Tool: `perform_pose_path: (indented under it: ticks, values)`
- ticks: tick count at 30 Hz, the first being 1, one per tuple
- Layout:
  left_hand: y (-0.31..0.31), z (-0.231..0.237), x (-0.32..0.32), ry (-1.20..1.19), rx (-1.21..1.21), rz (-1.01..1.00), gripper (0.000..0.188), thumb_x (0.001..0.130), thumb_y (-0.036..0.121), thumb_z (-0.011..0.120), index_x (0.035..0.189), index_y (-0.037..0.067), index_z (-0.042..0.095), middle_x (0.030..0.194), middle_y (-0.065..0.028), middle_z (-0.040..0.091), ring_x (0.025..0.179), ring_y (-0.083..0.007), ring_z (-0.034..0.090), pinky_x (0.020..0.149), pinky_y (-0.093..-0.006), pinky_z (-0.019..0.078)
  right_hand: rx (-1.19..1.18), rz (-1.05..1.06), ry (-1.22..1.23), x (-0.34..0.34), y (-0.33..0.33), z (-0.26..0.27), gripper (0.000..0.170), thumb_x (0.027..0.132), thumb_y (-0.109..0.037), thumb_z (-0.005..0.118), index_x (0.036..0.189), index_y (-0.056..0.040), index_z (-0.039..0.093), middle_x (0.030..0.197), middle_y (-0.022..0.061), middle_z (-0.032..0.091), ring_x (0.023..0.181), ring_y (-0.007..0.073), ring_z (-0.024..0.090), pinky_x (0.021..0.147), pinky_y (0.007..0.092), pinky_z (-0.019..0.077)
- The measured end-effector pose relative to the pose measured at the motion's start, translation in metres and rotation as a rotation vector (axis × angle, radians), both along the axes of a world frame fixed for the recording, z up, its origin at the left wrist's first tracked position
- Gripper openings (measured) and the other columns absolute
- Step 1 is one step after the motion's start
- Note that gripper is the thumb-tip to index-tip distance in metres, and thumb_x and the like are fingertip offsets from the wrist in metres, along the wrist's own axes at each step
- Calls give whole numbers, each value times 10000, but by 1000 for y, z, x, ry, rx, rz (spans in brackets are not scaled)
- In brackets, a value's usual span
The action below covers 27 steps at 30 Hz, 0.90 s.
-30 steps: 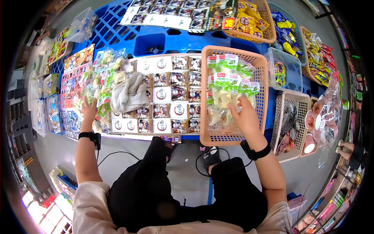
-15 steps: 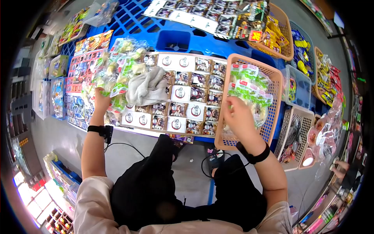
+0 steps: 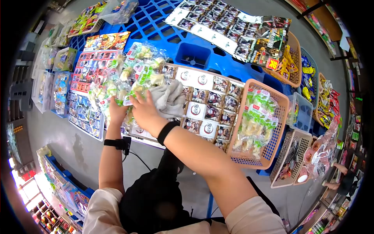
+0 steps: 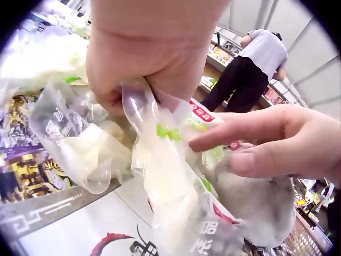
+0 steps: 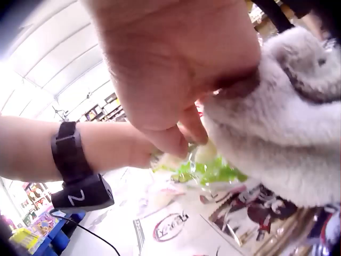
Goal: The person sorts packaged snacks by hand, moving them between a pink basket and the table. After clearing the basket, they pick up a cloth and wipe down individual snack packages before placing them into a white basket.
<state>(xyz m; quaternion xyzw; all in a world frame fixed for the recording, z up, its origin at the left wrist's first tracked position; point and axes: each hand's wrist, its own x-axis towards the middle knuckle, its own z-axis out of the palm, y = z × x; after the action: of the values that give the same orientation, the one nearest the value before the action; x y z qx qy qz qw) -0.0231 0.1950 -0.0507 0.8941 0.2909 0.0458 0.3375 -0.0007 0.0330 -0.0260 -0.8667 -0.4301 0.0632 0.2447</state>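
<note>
Blue pallet (image 3: 222,60) extends behind the gray cloth (image 3: 169,99); beside the cloth, left hand (image 3: 117,113) grips a packet (image 4: 168,186), seemingly steadying it; right hand (image 3: 146,113) spread.

Bench (image 3: 226,64): I see blue plastic lattice.
Near side: sheets of packets (image 3: 202,95), pink basket (image 3: 280,126).
Far side: another packet sheet (image 3: 218,17).
Right: orange basket (image 3: 295,64), clear tub (image 3: 302,119).

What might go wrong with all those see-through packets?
The clear packets lie heaped together, so the one the left hand grips might drag others along. The fuzzy grey cloth lies right by the right hand and could get pulled too. Both hands are so close that they might bump.
</note>
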Motion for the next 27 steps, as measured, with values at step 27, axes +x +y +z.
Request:
perform_pose_path:
  ticks: [27]
  values:
    - [-191, 187, 15, -483, -184, -781, 581, 725, 9, 628, 1242, 55, 367, 1205, -119, 443, 1120, -226, 424, 944, -329, 316, 130, -520, -48, -64, -360, 155, 278, 639, -8, 643, 910, -6, 582, 1041, 121, 536, 956, 273, 520, 792, 335, 420]
